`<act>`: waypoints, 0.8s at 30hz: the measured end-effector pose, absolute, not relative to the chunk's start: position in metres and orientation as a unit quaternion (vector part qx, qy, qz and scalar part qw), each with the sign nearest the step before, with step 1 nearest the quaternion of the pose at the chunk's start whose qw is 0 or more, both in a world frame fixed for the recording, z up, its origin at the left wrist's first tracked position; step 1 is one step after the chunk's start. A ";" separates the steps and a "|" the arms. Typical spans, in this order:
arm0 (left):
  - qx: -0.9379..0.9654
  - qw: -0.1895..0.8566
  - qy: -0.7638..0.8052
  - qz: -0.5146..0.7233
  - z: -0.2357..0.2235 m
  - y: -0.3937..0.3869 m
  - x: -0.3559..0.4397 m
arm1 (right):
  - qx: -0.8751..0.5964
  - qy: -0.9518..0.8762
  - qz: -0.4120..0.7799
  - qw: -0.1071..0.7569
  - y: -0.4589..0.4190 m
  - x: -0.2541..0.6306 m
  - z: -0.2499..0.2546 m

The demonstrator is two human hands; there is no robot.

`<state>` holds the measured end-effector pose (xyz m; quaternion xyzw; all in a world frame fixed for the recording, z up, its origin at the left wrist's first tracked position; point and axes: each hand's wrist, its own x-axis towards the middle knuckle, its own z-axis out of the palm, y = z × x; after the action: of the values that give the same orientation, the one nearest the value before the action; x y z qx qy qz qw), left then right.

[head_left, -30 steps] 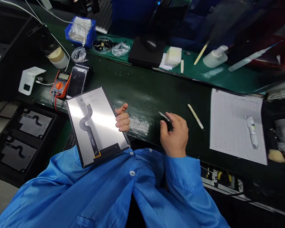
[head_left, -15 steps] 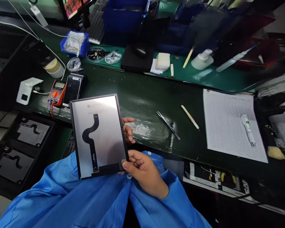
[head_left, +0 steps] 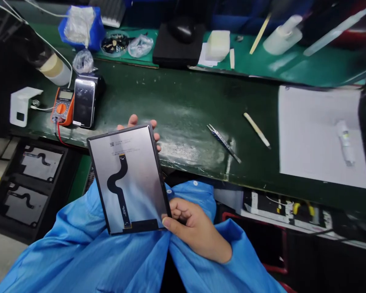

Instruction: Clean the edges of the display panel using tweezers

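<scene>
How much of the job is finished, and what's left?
Two screens in the black tray look finished. A third screen is in hand: the right hand grips its lower corner, with the left hand behind it. The tweezers lie unused, so work on it probably remains.

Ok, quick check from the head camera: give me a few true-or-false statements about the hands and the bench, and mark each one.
1. The right hand grips the lower corner of the display panel. True.
2. The tweezers are in the left hand. False: they lie on the bench, and the left hand is behind the panel's top edge.
3. The orange multimeter sits beside a phone. True.
4. The pale stick lies on the paper sheet. False: it lies on the bench, left of the sheet.
</scene>
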<state>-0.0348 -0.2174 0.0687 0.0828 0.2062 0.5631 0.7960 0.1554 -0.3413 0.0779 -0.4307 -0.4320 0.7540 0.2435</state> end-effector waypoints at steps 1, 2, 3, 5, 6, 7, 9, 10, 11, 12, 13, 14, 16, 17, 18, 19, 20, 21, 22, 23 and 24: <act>0.105 0.804 0.173 0.559 0.067 -0.218 -0.035 | -0.432 -0.438 0.749 0.244 -0.342 0.157 0.079; 0.126 0.810 0.145 0.555 0.066 -0.219 -0.035 | -0.434 -0.443 0.745 0.247 -0.343 0.158 0.079; 0.139 0.815 0.133 0.547 0.065 -0.221 -0.034 | -0.436 -0.442 0.743 0.249 -0.343 0.159 0.079; 0.136 0.823 0.146 0.532 0.062 -0.226 -0.032 | -0.434 -0.421 0.753 0.259 -0.344 0.160 0.077; 0.130 0.829 0.151 0.523 0.061 -0.229 -0.031 | -0.430 -0.403 0.762 0.268 -0.344 0.160 0.075; 0.121 0.836 0.154 0.513 0.059 -0.233 -0.029 | -0.429 -0.384 0.769 0.277 -0.343 0.161 0.074; 0.107 0.846 0.164 0.497 0.054 -0.241 -0.026 | -0.438 -0.358 0.769 0.297 -0.340 0.161 0.071; 0.104 0.846 0.172 0.493 0.051 -0.244 -0.025 | -0.448 -0.352 0.764 0.303 -0.338 0.161 0.070; 0.106 0.844 0.182 0.494 0.048 -0.248 -0.024 | -0.457 -0.348 0.759 0.305 -0.336 0.161 0.069; 0.110 0.837 0.196 0.499 0.046 -0.250 -0.024 | -0.464 -0.346 0.757 0.304 -0.334 0.162 0.068; 0.118 0.830 0.211 0.502 0.044 -0.252 -0.023 | -0.467 -0.343 0.757 0.302 -0.332 0.162 0.068; 0.128 0.823 0.226 0.506 0.043 -0.252 -0.023 | -0.467 -0.341 0.759 0.299 -0.331 0.162 0.068; 0.143 0.813 0.253 0.504 0.041 -0.251 -0.024 | -0.470 -0.338 0.760 0.296 -0.330 0.162 0.068; 0.148 0.812 0.262 0.500 0.041 -0.250 -0.024 | -0.472 -0.340 0.758 0.294 -0.330 0.162 0.068; 0.151 0.811 0.269 0.497 0.041 -0.248 -0.024 | -0.474 -0.344 0.756 0.291 -0.330 0.162 0.067; 0.153 0.810 0.275 0.495 0.042 -0.246 -0.024 | -0.475 -0.350 0.755 0.286 -0.330 0.162 0.067; 0.155 0.809 0.280 0.493 0.044 -0.245 -0.024 | -0.475 -0.358 0.753 0.280 -0.330 0.162 0.067; 0.157 0.807 0.285 0.492 0.046 -0.244 -0.023 | -0.475 -0.368 0.751 0.274 -0.329 0.162 0.067; 0.161 0.807 0.286 0.490 0.050 -0.243 -0.022 | -0.475 -0.379 0.748 0.268 -0.328 0.161 0.066; 0.167 0.808 0.286 0.487 0.055 -0.243 -0.020 | -0.476 -0.390 0.743 0.264 -0.327 0.161 0.067; 0.168 0.808 0.291 0.484 0.062 -0.244 -0.018 | -0.479 -0.401 0.736 0.261 -0.326 0.161 0.067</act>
<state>-0.0184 -0.2437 0.0615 0.1683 0.2910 0.4841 0.8079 0.1607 -0.3262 0.0669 -0.4789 -0.4011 0.7360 0.2609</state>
